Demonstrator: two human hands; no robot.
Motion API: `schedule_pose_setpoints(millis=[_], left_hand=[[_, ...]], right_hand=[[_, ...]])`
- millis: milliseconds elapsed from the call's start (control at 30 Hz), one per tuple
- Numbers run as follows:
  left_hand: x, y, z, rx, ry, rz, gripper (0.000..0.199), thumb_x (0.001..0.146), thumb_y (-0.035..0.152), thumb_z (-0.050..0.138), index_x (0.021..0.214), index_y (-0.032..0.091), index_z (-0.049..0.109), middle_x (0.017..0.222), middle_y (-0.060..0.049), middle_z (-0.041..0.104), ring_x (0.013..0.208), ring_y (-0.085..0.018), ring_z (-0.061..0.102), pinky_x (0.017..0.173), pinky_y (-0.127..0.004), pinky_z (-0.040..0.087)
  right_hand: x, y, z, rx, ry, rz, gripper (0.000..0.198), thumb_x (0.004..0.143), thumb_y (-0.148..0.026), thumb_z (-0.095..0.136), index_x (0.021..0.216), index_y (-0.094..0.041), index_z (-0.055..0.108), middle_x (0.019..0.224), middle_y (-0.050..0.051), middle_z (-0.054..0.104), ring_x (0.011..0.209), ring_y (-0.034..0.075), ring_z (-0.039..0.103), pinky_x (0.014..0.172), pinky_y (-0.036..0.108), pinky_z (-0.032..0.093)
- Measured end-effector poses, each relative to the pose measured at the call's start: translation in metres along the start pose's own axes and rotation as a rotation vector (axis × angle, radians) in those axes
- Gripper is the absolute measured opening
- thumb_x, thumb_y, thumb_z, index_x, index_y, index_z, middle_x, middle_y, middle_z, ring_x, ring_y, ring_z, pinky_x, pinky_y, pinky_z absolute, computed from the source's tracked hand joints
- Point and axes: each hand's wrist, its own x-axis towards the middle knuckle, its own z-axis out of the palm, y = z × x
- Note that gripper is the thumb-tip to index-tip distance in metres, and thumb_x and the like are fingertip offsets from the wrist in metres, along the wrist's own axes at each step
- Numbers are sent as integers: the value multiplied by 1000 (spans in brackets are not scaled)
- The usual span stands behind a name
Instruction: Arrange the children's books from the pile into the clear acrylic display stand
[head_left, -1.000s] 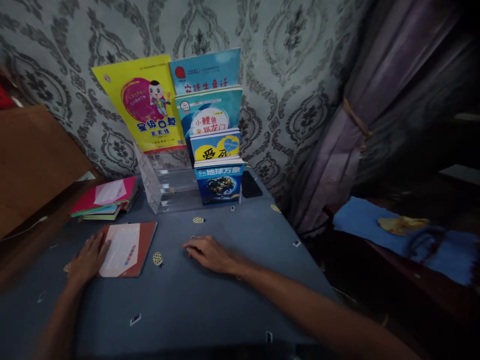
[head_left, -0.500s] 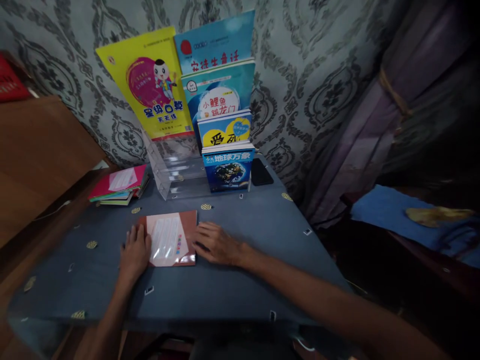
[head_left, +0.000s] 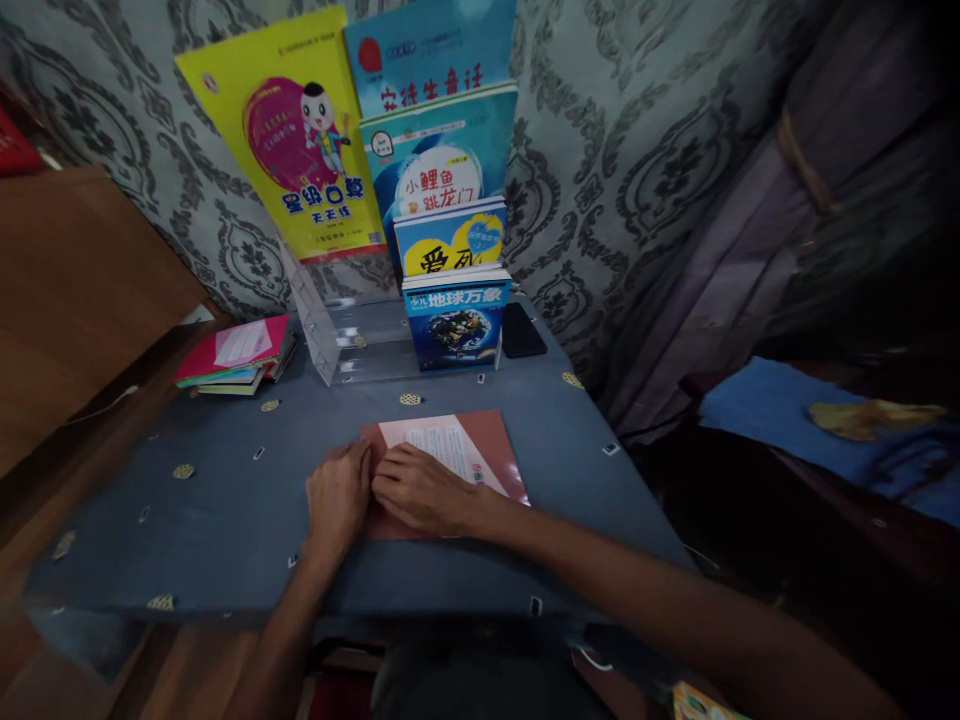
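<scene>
A thin reddish-brown book (head_left: pixel 491 432) with a pale panel of small print lies on the cloth-covered table. My left hand (head_left: pixel 337 497) is at its left edge, the fingers curled and closed against that edge. Over the left part of the cover rests my right hand (head_left: pixel 424 490), its fingers bent together at the same edge, close beside the left fingertips. The fingertips are partly hidden, and the right hand and forearm cover much of the book's lower part.
Behind stands a clear acrylic book rack (head_left: pixel 319 330) with a yellow workbook (head_left: pixel 300 150), blue storybooks (head_left: pixel 442 150) and a globe-cover book (head_left: pixel 457 325). A pink-topped book stack (head_left: pixel 232 350) lies left. A black phone (head_left: pixel 523 332) lies right of the rack.
The book has shifted right on the table. My left hand has moved right with its left edge, and my right hand has gone from the book's right edge to its left side.
</scene>
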Motion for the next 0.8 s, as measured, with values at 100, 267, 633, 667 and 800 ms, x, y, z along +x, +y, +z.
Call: schedule_pose_setpoints(millis=[100, 267, 633, 667, 800], left_hand=[[2, -2, 7, -82, 66, 44, 34, 103, 25, 42, 114, 22, 73, 104, -8, 73, 94, -21, 68, 77, -28, 48], [2, -9, 19, -123, 120, 119, 33, 101, 19, 44, 118, 19, 73, 100, -8, 70, 95, -22, 64, 85, -32, 51], [-2, -7, 23, -26, 201, 173, 34, 103, 24, 42, 118, 18, 72, 98, -8, 68, 92, -24, 62, 81, -34, 51], [-2, -8, 24, -29, 211, 178, 34, 103, 24, 42, 118, 19, 72, 98, -8, 68, 92, -24, 62, 80, -34, 51], [-2, -10, 25, -33, 222, 179, 32, 102, 23, 44, 115, 19, 73, 97, -9, 69, 90, -24, 62, 80, -36, 51]], right_hand=[[-2, 1, 4, 10, -33, 83, 19, 100, -18, 52, 105, -11, 69, 112, 12, 74, 108, 25, 60, 102, 41, 46], [-8, 2, 14, 140, -27, 189, 36, 104, -24, 45, 135, -11, 58, 143, 15, 61, 139, 24, 48, 121, 49, 31], [-55, 22, 10, 13, -95, 497, 65, 104, -47, 41, 153, -4, 41, 162, 22, 36, 153, 30, 28, 125, 49, 27], [-61, 24, 8, -13, -93, 523, 65, 104, -48, 39, 153, -5, 40, 161, 22, 37, 153, 30, 29, 125, 50, 26], [-82, 30, 0, -99, -91, 672, 65, 104, -48, 33, 154, -6, 40, 160, 22, 40, 152, 31, 31, 124, 55, 25]])
